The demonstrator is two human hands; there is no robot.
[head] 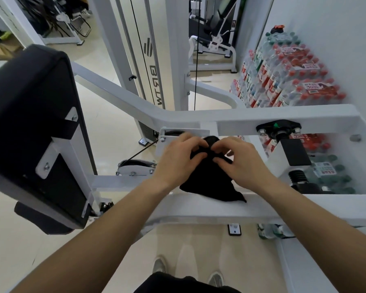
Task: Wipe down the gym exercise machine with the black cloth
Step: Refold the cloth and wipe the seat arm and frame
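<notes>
Above the white crossbar [199, 210] of the gym exercise machine, the black cloth [209, 185] is held bunched between the left hand [176, 159] and the right hand [244, 163]. The upper edge of the cloth is pinched by the curled fingers [195, 144] of both hands, close together. The lower corners hang down and appear to touch the bar.

The cloth is judged to be light, soft and limp. It folds under its own weight, so no damage is to be feared and little force is needed. A wad gathered in one palm would probably serve better for wiping than the present pinch at the edge. The painted steel frame is taken to be stiff and smooth, and the black pad [30, 115] at the left to be padded and slightly yielding.

On the white upright [154, 81] behind, dark letters run lengthwise beneath a striped round logo [147, 47]. "B", "R", "T" and "N" can be made out, but the whole word cannot. On the stacked water-bottle packs [294, 81] at the right, red labels are seen, but the print is too small to be read.
</notes>
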